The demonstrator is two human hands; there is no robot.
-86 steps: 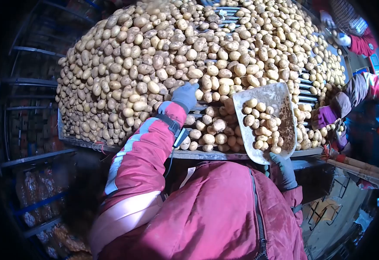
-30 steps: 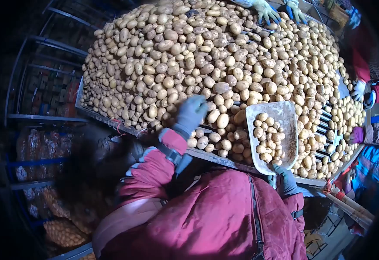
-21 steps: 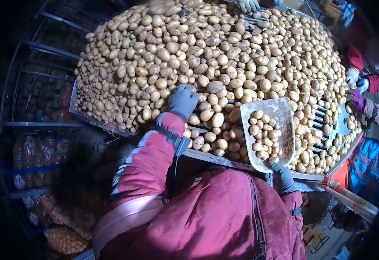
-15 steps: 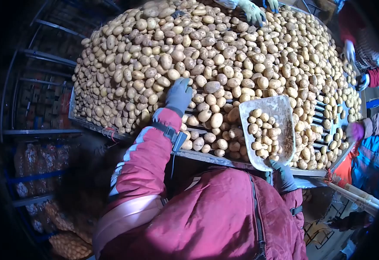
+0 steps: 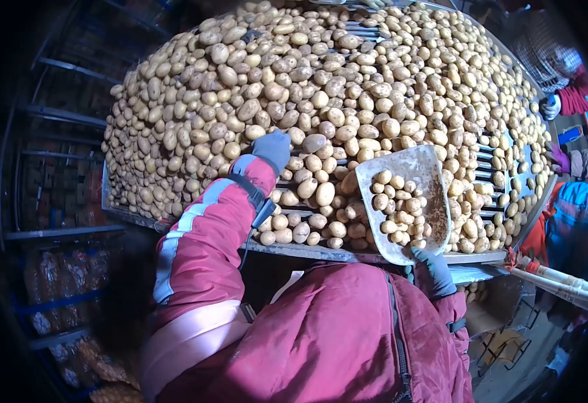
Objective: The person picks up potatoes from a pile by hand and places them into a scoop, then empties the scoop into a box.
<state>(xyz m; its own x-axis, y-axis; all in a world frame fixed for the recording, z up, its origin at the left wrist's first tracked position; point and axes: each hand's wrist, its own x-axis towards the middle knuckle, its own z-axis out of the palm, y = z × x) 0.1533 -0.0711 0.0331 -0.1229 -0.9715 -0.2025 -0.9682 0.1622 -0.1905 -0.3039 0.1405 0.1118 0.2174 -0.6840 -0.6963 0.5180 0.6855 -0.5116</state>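
My left hand point(image 5: 272, 149) has shifted toward 10 o'clock on the pile point(image 5: 294, 80), grip unclear; my right hand point(image 5: 434, 270) clasps the loaded scoop point(image 5: 423, 168). Tilting could spill potatoes point(image 5: 395, 208).

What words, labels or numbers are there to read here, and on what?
None can be read: the scoop, the potatoes and the red jacket show no lettering.
A blue patch at the right edge may bear print, but it is too small and blurred to tell.
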